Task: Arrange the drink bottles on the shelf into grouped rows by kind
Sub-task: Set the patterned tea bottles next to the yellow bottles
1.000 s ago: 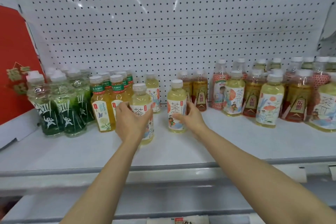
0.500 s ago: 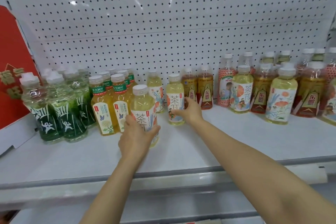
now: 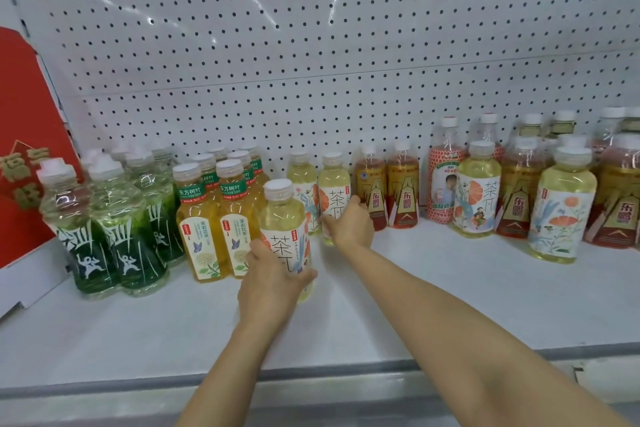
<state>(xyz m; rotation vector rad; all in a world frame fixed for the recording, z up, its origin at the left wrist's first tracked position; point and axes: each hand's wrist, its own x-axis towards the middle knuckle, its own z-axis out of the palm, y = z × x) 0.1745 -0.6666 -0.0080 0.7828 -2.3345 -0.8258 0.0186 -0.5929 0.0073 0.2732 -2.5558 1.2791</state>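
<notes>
Two hands gripping | left hand (image 3: pixel 268 284): front tea bottle (image 3: pixel 285 229) | right hand (image 3: pixel 349 227): rear tea bottle (image 3: pixel 333 191)

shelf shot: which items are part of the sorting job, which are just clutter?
In the job:
- left hand gripping a pale tea bottle
- right hand gripping a second pale tea bottle
- green bottles
- jasmine tea bottles
- amber bottles
- shelf

Just lying about:
- red sign
- pegboard
</notes>
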